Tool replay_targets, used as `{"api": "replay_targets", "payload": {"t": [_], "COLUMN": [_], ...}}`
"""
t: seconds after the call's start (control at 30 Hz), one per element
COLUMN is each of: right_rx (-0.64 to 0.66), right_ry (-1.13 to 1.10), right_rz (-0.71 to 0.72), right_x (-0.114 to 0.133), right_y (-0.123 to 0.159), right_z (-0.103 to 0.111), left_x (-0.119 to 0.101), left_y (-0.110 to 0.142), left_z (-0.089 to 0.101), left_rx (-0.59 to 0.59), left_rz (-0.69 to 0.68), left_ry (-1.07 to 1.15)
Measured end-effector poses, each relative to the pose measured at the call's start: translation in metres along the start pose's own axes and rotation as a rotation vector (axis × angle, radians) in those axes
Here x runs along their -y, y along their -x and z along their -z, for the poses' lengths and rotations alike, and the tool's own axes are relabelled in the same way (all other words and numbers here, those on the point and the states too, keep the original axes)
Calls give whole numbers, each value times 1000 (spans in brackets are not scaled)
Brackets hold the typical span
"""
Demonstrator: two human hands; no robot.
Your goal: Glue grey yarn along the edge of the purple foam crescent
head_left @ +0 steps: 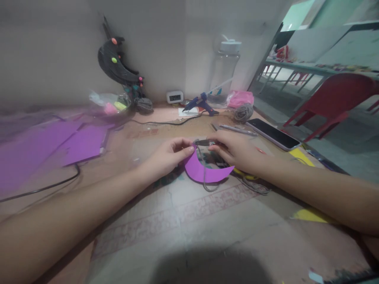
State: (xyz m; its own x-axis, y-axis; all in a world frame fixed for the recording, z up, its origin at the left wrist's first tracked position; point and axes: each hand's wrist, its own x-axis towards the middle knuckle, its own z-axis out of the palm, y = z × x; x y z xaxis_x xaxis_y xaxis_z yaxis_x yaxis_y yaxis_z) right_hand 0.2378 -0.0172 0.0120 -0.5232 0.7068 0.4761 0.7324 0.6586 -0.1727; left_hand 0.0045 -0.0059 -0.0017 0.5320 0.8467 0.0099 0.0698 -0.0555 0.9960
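My left hand (170, 154) pinches the upper tip of a purple crescent-shaped foam piece (204, 171) lying on the table. My right hand (235, 149) is closed around a dark, thin tool or clip at that same tip; I cannot make out what it is. A grey string (204, 179) loops down across the purple piece. Yellow scraps (245, 175) lie under my right wrist.
Purple foam sheets (68, 144) lie at left. A blue glue gun (201, 103), clock (174, 96), clear bottle (226, 69), pink cloth (241, 98), yarn ball (243, 112) and a black crescent decoration (117, 65) stand along the wall. A phone (274, 134) lies right; a red chair (334, 98) beyond.
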Motion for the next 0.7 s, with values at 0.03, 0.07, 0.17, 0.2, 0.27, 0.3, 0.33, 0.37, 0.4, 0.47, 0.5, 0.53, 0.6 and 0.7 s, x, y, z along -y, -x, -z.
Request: {"api": "replay_targets", "payload": {"t": [0.03,0.07,0.17,0.2,0.27,0.3,0.33,0.37,0.4,0.47,0.5,0.53,0.6,0.7], "right_rx": [1,2,8,6,3,2,2,5,9,17,20,22,28,18], "right_ry": [-4,-10,-19,-18,-14,-14,-14,-14,-14,-10,-8,-7,-9,-34], "right_rz": [-6,-12,-20,-18,-12,-7,-2,2,6,13,13,10,4,-18], "right_x": [0,0,-2,-3,-3,-4,-3,-3,-3,-2,-2,-2,-2,-1], "right_y": [0,0,0,1,1,1,1,0,0,0,0,0,-1,0], "right_z": [0,-1,-3,-3,-4,-4,-3,-3,-3,-2,-2,-1,-1,-1], "left_x": [0,0,0,-1,-1,-2,-2,-2,-2,-2,-2,-2,-2,-3], "left_y": [0,0,0,0,0,1,1,1,1,0,0,0,0,0], "left_z": [0,1,1,1,1,1,1,0,0,0,0,0,0,0], "left_rx": [1,3,3,4,6,6,7,8,10,11,9,7,4,3], "left_rz": [2,2,-5,-6,-7,-9,-9,-9,-8,-9,-9,-10,-12,-4], "left_ry": [-3,-7,-10,-6,1,4,6,8,10,11,9,6,-1,-18]}}
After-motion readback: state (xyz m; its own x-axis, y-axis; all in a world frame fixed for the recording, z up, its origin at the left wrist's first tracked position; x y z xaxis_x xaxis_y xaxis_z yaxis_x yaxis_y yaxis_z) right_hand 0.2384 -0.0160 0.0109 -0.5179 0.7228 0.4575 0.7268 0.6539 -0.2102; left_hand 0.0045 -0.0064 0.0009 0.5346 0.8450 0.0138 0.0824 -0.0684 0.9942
